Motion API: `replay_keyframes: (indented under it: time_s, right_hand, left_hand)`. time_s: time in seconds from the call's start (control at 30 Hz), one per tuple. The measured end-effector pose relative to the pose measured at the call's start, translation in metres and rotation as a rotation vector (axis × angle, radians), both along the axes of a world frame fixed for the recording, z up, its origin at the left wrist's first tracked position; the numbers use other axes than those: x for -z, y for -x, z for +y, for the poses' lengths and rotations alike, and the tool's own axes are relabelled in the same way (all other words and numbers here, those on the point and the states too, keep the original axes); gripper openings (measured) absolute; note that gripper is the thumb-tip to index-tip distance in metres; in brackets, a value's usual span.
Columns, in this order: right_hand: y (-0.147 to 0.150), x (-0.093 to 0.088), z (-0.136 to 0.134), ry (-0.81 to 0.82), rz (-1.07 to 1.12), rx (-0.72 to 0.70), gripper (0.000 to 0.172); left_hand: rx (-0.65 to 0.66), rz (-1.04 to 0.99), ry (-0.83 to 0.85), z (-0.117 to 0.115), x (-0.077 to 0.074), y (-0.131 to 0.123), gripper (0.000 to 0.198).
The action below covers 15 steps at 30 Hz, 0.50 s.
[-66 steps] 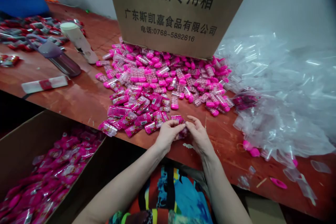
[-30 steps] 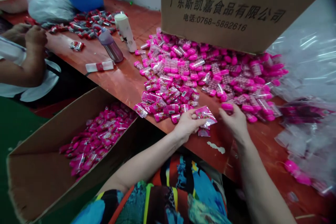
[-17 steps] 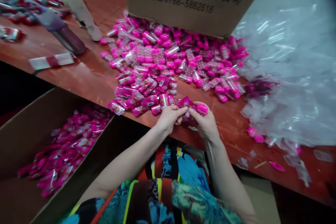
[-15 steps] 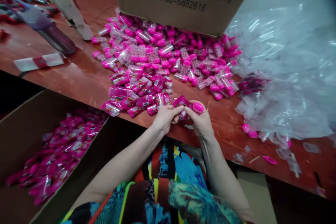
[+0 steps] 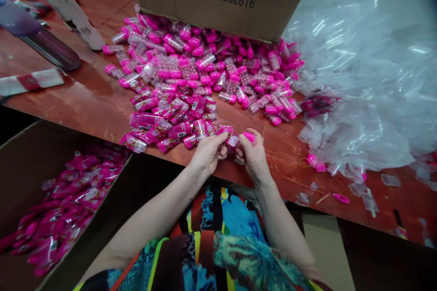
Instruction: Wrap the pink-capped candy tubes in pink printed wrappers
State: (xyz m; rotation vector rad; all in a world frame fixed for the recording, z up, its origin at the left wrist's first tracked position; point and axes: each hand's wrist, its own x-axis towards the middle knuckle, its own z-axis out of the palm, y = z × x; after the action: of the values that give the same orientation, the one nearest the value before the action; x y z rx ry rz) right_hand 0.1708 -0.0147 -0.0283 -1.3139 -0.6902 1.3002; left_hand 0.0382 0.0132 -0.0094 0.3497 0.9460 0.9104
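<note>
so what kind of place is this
Probably a candy-packing workshop: heaped pink-capped, bead-filled tubes, an open carton of pink packets, and a cardboard box printed with a food company's name.

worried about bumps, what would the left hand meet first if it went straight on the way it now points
First the wrapper, already at the left hand's fingertips; just past it, probably the right hand, though depth is hard to judge.
</note>
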Motion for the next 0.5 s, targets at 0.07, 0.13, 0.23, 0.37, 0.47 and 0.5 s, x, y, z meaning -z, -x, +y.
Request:
replay_keyframes:
  time_s: [0.07, 0.13, 0.23, 0.37, 0.47, 0.5]
  right_hand:
    - [-0.003, -0.007, -0.005, 0.018, 0.130, -0.060, 0.033]
    - [-0.004, -0.013, -0.012, -0.024, 0.163, -0.075, 0.026]
    - [0.000, -0.015, -0.021, -0.091, 0.097, -0.024, 0.028]
    - [0.010, -0.008, -0.025, -0.076, -0.036, -0.044, 0.035]
    - [0.014, -0.004, -0.026, -0.065, -0.057, -0.034, 0.041]
    - [0.015, -0.003, -0.026, -0.066, -0.044, -0.037, 0.044]
  left_hand:
    - [-0.041, 0.008, 0.018, 0.002, -0.001, 0.001, 0.034]
    - [-0.076, 0.008, 0.043, 0.004, -0.001, 0.000, 0.032]
    - [-0.083, 0.010, 0.066, 0.004, 0.000, -0.003, 0.031]
    - [-0.055, 0.034, 0.043, 0.000, 0.003, -0.006, 0.036]
    - [-0.029, 0.032, -0.011, -0.002, 0.005, -0.006, 0.038]
    - [-0.010, 0.027, -0.034, -0.003, 0.006, -0.006, 0.039]
